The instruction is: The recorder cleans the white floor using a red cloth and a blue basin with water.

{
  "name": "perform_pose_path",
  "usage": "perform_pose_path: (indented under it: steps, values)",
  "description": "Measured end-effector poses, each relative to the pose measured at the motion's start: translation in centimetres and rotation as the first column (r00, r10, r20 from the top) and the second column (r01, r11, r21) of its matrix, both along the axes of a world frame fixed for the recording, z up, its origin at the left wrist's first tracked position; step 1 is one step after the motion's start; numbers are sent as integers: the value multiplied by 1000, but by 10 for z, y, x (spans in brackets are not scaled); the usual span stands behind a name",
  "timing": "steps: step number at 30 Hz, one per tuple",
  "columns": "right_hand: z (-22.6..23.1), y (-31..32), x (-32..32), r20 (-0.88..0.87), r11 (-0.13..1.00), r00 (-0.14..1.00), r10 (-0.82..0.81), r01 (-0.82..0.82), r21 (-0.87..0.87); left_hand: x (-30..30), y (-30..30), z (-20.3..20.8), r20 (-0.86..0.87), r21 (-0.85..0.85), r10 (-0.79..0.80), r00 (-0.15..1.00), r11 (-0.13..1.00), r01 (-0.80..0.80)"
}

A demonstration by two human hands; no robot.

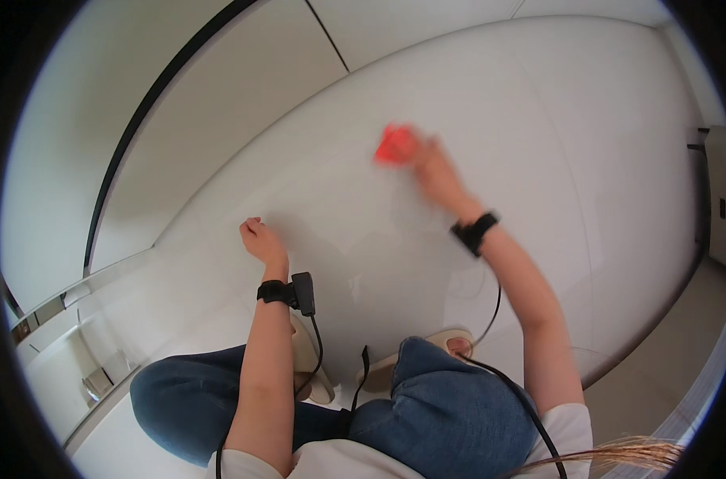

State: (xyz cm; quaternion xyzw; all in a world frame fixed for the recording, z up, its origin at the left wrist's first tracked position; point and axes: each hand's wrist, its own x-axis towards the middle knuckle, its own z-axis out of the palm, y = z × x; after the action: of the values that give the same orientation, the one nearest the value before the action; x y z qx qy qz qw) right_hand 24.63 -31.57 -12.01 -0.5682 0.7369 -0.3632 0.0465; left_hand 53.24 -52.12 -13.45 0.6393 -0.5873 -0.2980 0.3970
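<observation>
Nearest, my knees in blue jeans (427, 399) are bent above beige slippers (395, 363). A black cable (319, 343) hangs from the black wrist strap (276, 292) on my left arm. My left hand (259, 238) is curled into a loose fist resting against the white glossy panel (538, 160). Farther out, my right hand (435, 172), blurred, presses a red cloth (395, 145) onto that panel, fingers closed around it.

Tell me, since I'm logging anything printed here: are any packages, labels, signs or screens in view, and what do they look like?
None show. The right hand presses a blurred red cloth to the glossy white panel; the left hand is a fist resting on it.
</observation>
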Motion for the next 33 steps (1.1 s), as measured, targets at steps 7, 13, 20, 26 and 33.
perform_pose_path:
  steps: [7,13,20,26,33]
  values:
    - [-4,-76,-108,-52,924,925,-376,371,-93,2,0,7,-258,50,-136,956,987,154]
    - [5,-178,20,-164,968,954,251,-242,69,9,6,19,-207,65,-80,975,993,95]
    - [7,-81,88,-9,743,757,653,-638,200,24,7,25,-143,72,-72,987,994,83]
    - [4,73,148,233,615,636,735,-771,166,-19,16,19,-217,104,-206,954,967,232]
    - [15,87,12,406,997,911,73,-83,6,-59,32,21,-152,52,-383,911,918,394]
